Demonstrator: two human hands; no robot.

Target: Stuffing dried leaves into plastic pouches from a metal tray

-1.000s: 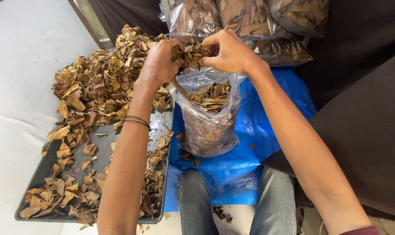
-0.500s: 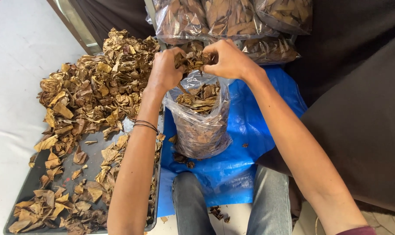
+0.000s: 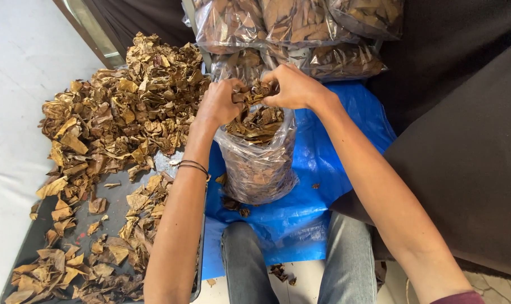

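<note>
Both hands at the mouth of a clear plastic bag, which stands upright on a blue tarp between the person's knees

Left hand: fingers curled shut on a clump of dry brown leaves at the left side of the bag opening; two thin bands sit on the wrist

Right hand: fingers closed on the same clump from the right side, knuckles up. Can't tell whether either hand also pinches the bag rim, leaves hide it

Bag is filled with leaves nearly to the top, more leaves heaped just under the hands

Left of the bag: dark tray with a big pile of loose dry leaves thick at its far end, scattered thinner toward the near edge. Tray's right edge lies just beside the tarp

Behind the bag, at the tarp's far edge: stack of filled clear bags of the same leaves, lying on their sides, touching each other

A few leaf bits lie on the tarp by the bag base and on the floor between the legs
</note>
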